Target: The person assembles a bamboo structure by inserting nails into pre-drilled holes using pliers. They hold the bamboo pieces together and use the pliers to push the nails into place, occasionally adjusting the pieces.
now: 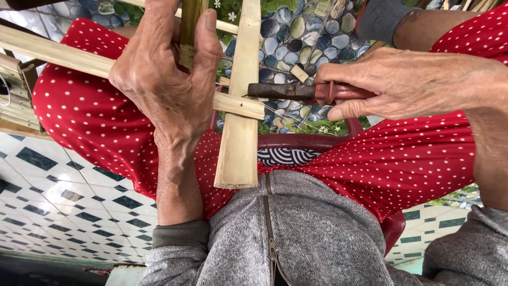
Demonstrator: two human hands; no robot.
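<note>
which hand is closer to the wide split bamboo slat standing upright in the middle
Left. The left hand grips a green bamboo stick right beside the wide bamboo slat. The right hand sits off to the slat's other side, holding a knife whose blade reaches it.

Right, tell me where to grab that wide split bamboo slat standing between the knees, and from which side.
Take the wide bamboo slat on its bare lower stretch, just above the cut end resting near the grey jacket. Come from the left side: the knife in the right hand meets it from the right, higher up. Its flat, narrow section suits fingers pinching across the edges. The left hand already grips a greener strip.
</note>
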